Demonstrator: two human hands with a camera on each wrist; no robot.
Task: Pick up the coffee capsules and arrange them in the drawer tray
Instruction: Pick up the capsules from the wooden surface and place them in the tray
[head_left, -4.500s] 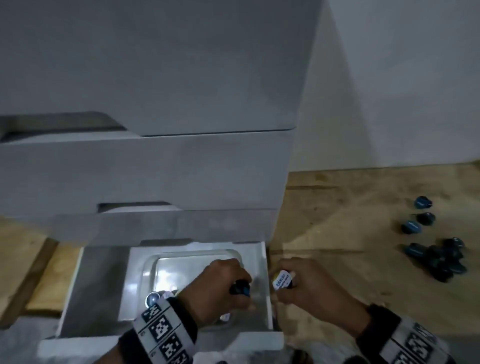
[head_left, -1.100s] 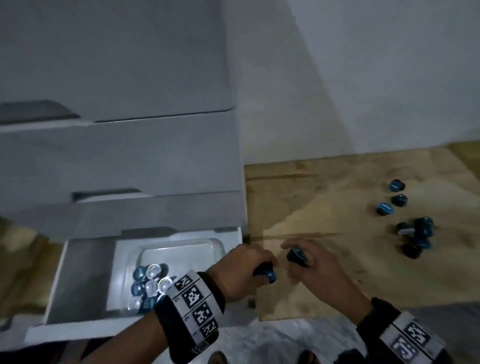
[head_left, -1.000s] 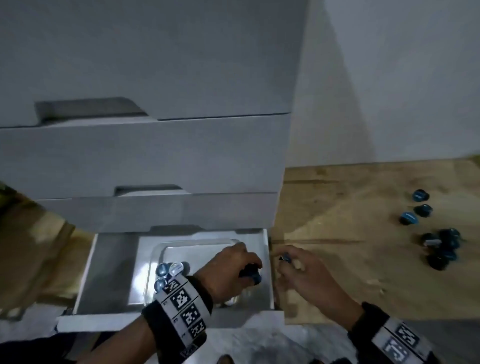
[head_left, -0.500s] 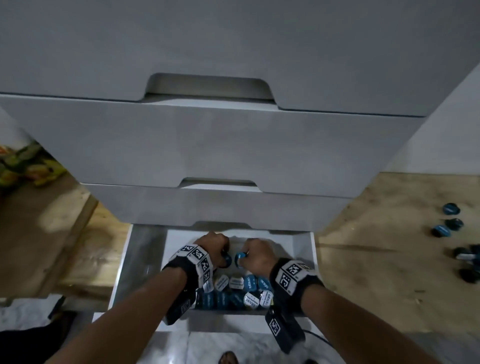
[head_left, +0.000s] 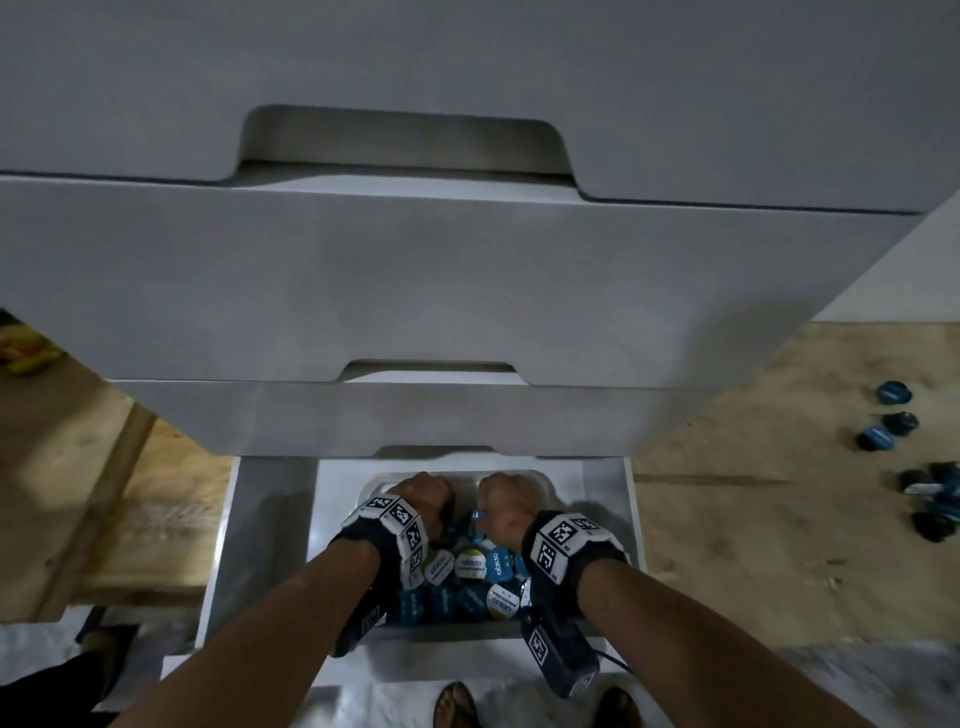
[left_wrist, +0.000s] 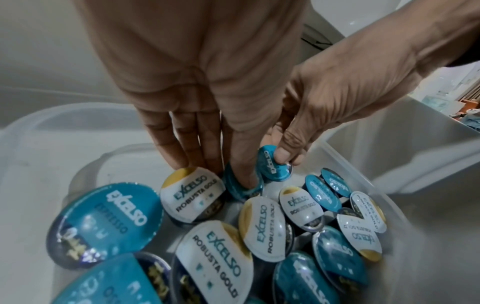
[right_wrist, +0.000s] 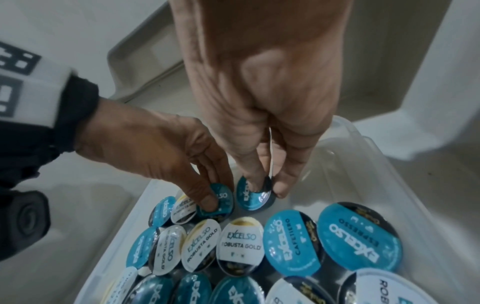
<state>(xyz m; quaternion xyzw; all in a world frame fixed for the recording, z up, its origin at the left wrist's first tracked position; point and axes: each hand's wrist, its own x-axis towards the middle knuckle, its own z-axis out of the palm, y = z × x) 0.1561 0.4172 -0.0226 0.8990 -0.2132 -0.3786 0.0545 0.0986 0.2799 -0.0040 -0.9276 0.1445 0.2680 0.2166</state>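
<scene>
The bottom drawer (head_left: 270, 519) stands open with a clear plastic tray (head_left: 540, 480) in it. Several blue-lidded and white-lidded capsules (head_left: 470, 564) lie packed in the tray's near half. Both hands reach down at its far end. My left hand (left_wrist: 233, 174) pinches a blue capsule (left_wrist: 242, 186), thumb on its lid, low among the others. Right beside it, my right hand (right_wrist: 262, 185) pinches another blue capsule (right_wrist: 255, 194), which is tilted just above the tray floor. Several loose dark and blue capsules (head_left: 930, 499) lie on the wooden floor at the right.
Two shut drawer fronts (head_left: 415, 291) overhang the open drawer from above. The tray's far end (right_wrist: 363, 131) is bare plastic beyond the fingers. Wooden boards (head_left: 104, 493) lie left of the cabinet. Sandalled feet (head_left: 457, 704) stand in front of the drawer.
Both hands moved from the drawer's right edge into the tray, each carrying a blue capsule. In the last half second they sank slightly lower among the capsules.
</scene>
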